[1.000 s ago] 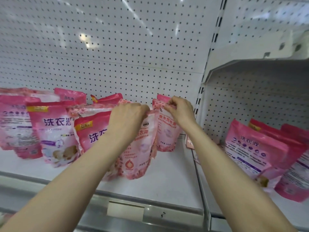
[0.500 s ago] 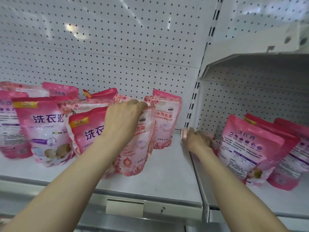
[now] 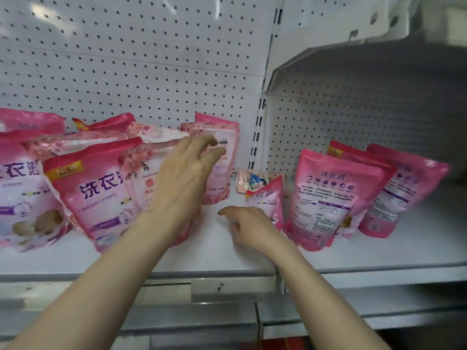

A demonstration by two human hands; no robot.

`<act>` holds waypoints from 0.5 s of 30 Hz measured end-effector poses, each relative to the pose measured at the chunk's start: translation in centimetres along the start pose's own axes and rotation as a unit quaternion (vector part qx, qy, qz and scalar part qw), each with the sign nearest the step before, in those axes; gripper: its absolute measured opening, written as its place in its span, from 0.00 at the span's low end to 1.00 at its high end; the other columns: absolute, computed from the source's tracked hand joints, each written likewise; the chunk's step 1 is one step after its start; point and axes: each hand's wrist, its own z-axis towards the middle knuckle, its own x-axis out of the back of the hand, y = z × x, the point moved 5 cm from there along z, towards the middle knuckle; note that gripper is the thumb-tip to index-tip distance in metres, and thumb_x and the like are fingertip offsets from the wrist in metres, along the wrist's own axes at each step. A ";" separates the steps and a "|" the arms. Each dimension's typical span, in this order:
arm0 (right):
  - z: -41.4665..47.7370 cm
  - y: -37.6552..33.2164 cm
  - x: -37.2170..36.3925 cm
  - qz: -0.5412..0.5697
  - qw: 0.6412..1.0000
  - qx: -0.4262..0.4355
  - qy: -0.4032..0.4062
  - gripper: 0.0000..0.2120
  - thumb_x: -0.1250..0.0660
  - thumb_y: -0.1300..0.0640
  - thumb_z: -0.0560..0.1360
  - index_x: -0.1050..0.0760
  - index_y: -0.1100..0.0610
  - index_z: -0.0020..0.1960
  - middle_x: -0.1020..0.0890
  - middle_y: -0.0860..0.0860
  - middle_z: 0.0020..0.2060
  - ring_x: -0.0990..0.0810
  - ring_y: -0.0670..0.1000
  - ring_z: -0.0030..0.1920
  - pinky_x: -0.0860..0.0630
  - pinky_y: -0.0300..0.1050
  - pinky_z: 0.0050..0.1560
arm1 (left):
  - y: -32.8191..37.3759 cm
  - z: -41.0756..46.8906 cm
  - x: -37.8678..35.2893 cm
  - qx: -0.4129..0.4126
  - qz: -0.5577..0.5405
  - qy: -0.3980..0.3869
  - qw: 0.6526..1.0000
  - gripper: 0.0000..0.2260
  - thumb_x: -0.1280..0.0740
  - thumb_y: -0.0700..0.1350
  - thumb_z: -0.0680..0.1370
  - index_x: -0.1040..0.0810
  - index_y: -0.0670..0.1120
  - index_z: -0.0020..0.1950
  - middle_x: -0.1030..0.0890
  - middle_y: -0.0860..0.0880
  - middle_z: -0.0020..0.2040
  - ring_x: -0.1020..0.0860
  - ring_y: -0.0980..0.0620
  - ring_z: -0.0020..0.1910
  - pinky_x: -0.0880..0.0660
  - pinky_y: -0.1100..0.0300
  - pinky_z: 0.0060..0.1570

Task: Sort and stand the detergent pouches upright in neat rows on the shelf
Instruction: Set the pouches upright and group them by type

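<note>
Hovering centre-frame, left hand (image 3: 187, 178) spread open; right hand (image 3: 250, 227) sat by tilted detergent pouch (image 3: 265, 198), grip unclear; pouch likely needed base flattened, row-aligned.

Shop: pegboard shelving (image 3: 156, 79), stocked pouches (image 3: 96, 188).

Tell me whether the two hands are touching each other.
Apart. The head view shows a strip of bare white shelf between the left hand and the thumb of the right hand.
</note>
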 end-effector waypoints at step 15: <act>-10.0 5.0 14.3 -0.186 0.871 -0.089 0.445 0.24 0.32 0.55 0.77 0.29 0.59 0.71 0.22 0.60 0.64 0.27 0.62 0.66 0.34 0.60 0.66 | 4.7 -0.7 -15.2 0.088 -0.197 -0.332 0.918 0.15 0.43 0.44 0.83 0.29 0.43 0.68 0.21 0.44 0.57 0.22 0.46 0.53 0.29 0.59 0.47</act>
